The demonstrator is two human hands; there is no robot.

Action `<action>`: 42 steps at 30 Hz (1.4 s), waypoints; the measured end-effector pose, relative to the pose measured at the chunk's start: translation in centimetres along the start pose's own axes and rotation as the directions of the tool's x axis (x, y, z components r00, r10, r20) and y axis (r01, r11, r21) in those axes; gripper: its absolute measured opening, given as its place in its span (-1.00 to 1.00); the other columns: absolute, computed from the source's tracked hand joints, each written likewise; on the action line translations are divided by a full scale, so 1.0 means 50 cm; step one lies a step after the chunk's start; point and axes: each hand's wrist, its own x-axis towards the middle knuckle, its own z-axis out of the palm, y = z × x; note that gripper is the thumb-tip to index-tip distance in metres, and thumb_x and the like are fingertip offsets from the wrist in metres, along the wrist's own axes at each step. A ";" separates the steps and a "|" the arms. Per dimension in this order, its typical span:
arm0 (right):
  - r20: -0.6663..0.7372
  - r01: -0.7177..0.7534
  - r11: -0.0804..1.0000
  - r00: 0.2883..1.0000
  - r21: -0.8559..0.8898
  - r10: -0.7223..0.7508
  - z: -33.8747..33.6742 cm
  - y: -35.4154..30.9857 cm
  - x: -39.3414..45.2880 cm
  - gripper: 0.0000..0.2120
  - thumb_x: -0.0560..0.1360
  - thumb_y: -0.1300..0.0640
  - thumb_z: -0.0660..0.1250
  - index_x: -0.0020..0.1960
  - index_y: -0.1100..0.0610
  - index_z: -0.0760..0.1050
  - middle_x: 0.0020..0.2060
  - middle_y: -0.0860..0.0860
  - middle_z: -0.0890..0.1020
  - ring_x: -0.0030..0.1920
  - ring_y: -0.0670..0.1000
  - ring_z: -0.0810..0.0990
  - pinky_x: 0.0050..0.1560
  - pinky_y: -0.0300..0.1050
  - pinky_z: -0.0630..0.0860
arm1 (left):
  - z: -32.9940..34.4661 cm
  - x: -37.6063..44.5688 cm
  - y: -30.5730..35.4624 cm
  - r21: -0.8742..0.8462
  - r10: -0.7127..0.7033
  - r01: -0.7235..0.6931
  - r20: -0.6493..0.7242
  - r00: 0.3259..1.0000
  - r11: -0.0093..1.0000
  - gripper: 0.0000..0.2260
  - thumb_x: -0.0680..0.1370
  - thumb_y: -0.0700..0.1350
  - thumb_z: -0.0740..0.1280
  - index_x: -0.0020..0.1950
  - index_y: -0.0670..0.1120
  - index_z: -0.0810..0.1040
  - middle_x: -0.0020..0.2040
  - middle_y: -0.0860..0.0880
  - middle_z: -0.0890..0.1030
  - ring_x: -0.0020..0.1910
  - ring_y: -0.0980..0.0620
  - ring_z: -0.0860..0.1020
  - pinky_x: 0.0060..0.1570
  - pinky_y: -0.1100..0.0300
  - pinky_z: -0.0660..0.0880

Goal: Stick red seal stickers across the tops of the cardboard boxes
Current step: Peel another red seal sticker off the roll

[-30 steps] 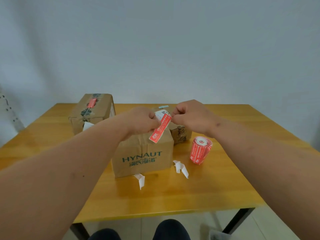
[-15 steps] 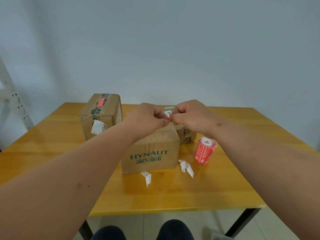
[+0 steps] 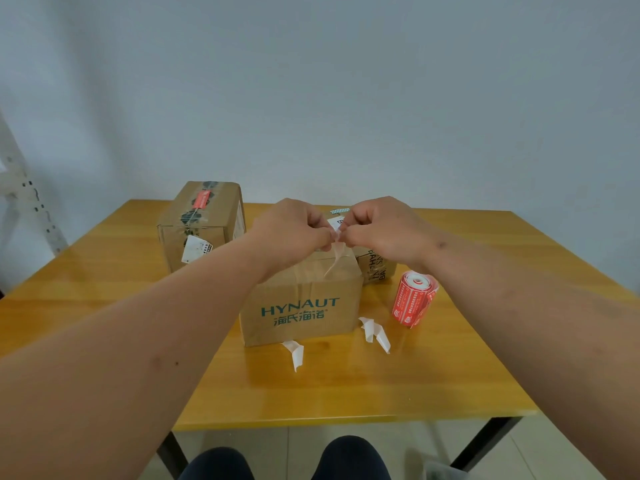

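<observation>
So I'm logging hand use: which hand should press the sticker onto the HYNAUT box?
Probably left: it sits over the HYNAUT box; the right is nearer the roll.

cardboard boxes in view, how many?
3. Taped box back left; HYNAUT box centre, under the hands; a small box behind it to the right, mostly hidden. More could be behind.

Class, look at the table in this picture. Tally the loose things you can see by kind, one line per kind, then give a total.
Cardboard boxes: 3, namely the HYNAUT box, the back-left box and the small box
Roll of red seal stickers: 1
Discarded white backing strips on the table: 2
Strip pinched between both hands: 1
Total: 7
</observation>
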 end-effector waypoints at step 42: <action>0.122 -0.079 0.993 0.990 0.085 0.069 0.007 0.018 0.021 -0.88 0.49 0.11 0.39 -0.13 0.17 0.58 -0.18 0.01 0.67 -0.19 -0.07 0.63 -0.16 -0.25 0.47 | -0.030 0.014 -0.042 -0.206 0.021 -0.042 -0.102 0.995 0.978 -0.87 0.58 -0.09 0.31 -0.08 -0.06 0.63 -0.21 -0.01 0.66 -0.20 0.05 0.46 -0.14 0.19 0.41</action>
